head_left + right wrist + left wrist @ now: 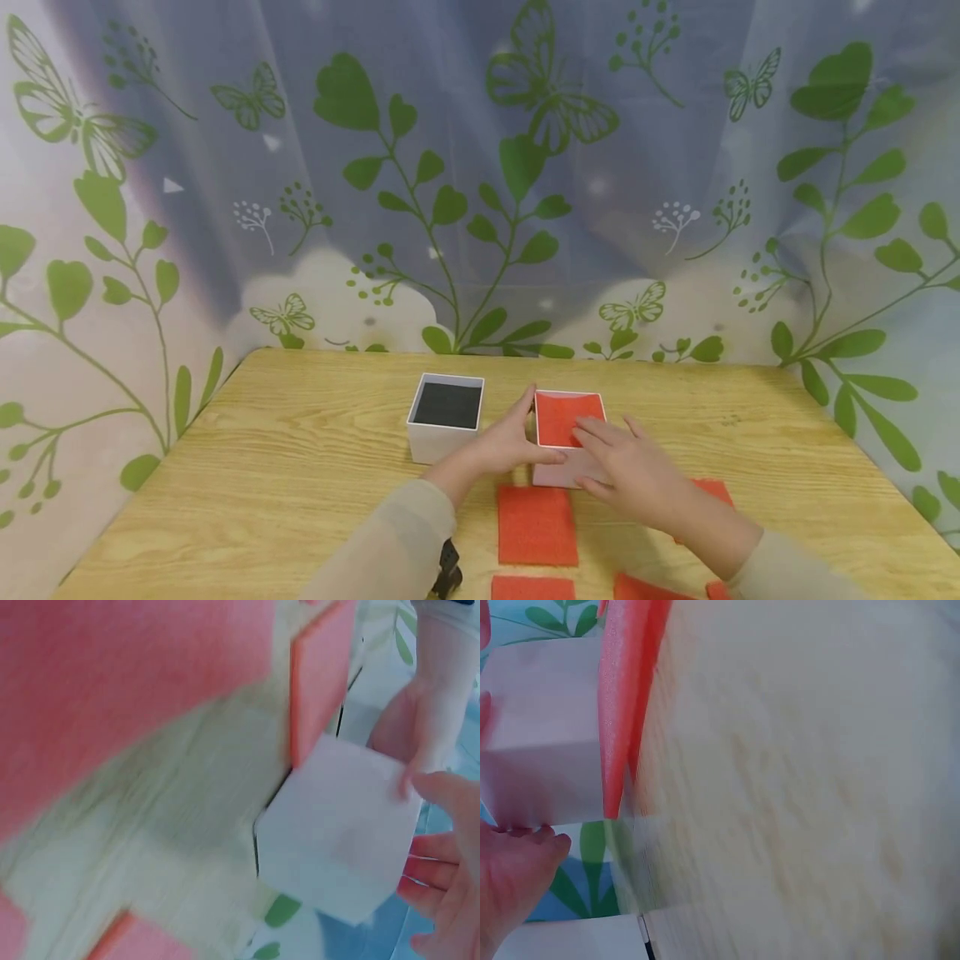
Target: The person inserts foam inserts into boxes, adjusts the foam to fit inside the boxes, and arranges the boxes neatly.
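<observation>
A white box (567, 469) with red cloth (562, 415) inside stands in the middle of the table. My left hand (501, 440) holds it at the near left corner, fingers along the left wall and thumb across the front. Over the near right side of the same box lies my right hand (633, 471), its fingers extended onto the red cloth and its thumb at the front wall. In the right wrist view, the right hand (450, 862) shows beside the box (341, 825). Directly in front of the box lies a flat red square (537, 527).
Left of my left hand, a second white box (444, 447) holds black cloth (448, 406). More red pieces (532, 588) lie along the near edge, one (714, 492) partly hidden by the right forearm. A black strap-like object (447, 571) sits by the left sleeve. A patterned curtain (480, 208) hangs behind.
</observation>
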Demonstrator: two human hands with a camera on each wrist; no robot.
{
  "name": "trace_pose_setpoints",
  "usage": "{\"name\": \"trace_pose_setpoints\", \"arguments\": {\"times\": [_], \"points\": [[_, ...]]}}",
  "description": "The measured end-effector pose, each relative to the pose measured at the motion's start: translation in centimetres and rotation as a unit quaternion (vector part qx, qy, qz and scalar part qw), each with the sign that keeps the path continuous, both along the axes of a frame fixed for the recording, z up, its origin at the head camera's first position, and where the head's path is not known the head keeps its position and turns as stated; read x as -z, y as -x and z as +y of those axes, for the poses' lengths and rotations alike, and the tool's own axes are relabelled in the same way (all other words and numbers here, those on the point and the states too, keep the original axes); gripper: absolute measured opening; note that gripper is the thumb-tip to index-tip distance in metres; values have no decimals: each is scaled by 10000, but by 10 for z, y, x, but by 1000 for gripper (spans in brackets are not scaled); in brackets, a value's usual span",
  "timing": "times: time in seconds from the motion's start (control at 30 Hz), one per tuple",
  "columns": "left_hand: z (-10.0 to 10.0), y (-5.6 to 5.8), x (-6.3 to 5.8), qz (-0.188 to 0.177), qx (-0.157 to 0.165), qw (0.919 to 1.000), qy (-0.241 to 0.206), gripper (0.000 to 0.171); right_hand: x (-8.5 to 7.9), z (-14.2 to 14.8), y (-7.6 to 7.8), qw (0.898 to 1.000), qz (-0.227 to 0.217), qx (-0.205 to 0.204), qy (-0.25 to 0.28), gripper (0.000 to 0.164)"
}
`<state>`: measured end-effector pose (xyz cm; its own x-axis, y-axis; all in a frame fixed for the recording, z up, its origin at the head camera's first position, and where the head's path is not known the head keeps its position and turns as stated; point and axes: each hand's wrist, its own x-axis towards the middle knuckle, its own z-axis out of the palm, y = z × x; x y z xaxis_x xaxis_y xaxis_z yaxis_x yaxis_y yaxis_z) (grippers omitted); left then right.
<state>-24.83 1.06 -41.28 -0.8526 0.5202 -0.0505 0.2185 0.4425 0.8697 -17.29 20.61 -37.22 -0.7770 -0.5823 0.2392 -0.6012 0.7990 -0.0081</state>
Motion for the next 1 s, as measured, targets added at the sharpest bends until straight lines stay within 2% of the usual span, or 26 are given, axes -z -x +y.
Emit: {"name": "trace_pose_setpoints", "arguments": {"times": [0.2,0.33,0.53,0.67,0.83,1.0], "points": [[3,2,2,-4,-12,10000,-92,112,-3,17,-2,9978,465,364,-297,46],[3,3,3,-90,-49,9999,-77,114,-2,20,-2,9965,614,249,-507,44],[0,3,-1,-203,-112,9996,-130,112,1,19,0,9967,702,135,-387,46],[-1,5,-3,-149,-116,9998,-117,109,1,17,5,9973,555,206,-438,57],[0,5,-4,-154,-75,9997,-201,108,0,15,15,9955,98,467,-825,74],[1,5,-3,-223,-31,9995,-242,107,2,16,22,9927,-294,565,-1028,78]]}}
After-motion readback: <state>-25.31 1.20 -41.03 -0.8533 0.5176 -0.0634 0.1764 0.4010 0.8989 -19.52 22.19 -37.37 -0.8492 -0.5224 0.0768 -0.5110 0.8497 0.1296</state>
